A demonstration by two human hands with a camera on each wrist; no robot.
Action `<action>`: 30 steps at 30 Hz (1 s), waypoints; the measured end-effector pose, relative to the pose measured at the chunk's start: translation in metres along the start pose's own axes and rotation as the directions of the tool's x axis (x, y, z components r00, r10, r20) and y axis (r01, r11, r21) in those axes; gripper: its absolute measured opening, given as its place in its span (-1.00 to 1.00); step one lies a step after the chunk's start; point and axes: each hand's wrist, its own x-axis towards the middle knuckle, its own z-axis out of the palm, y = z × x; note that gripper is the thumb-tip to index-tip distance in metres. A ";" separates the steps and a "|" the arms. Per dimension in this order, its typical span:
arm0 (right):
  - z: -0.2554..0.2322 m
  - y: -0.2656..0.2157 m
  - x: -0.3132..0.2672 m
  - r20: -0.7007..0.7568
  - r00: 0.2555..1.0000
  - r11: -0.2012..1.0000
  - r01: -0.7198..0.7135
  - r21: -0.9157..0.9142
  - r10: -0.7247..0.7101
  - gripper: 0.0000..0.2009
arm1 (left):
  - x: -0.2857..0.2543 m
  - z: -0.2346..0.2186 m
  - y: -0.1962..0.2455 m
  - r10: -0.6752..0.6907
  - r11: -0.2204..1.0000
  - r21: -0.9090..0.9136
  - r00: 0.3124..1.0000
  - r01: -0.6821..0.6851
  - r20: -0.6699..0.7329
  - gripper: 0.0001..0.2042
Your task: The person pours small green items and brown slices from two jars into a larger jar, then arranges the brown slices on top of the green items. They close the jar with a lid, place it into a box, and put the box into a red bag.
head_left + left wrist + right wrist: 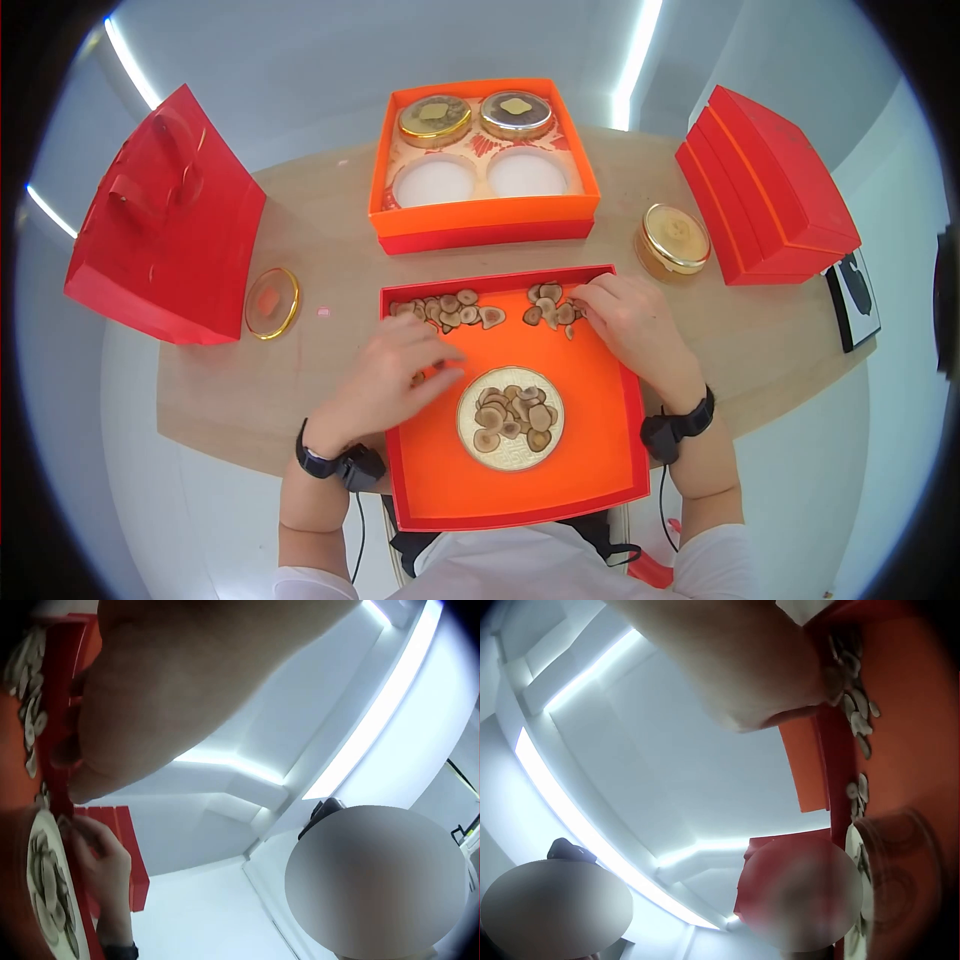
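A shallow red tray (520,505) with an orange floor lies before me. In it stands a clear round jar (904,862), topped with a gold disc (475,440) bearing several thin brown dried slices (512,405). My left hand (385,375) hovers over the tray's left side, thumb and fingers apart; a slice (417,380) shows between them. Beyond it, more slices (450,312) lie along the far wall. At the far right corner my right hand (632,325) pinches a slice at the edge of a smaller pile (550,303); its fingertips partly hide that slice.
Behind the tray stands an orange-red box (480,225) with two lidded jars and two round hollows. A red gift bag (170,225) and a gold-rimmed lid (272,303) are at left. On the right are a gold-lidded jar (673,242) and a red box (770,190).
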 end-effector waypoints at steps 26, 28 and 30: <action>-0.020 -0.030 0.000 0.139 0.990 0.944 -0.024 0.329 -0.023 -0.79 | -0.010 -0.011 -0.013 -0.266 0.868 0.421 0.963 0.263 -0.053 -0.82; -0.014 -0.022 0.000 0.118 0.993 0.980 -0.041 0.195 0.018 -0.78 | -0.010 -0.010 -0.016 -0.245 0.882 0.402 0.968 0.245 -0.052 -0.83; -0.006 -0.013 -0.002 0.091 0.996 0.995 0.002 0.095 -0.011 -0.76 | -0.009 -0.011 -0.017 -0.217 0.899 0.379 0.975 0.221 -0.056 -0.85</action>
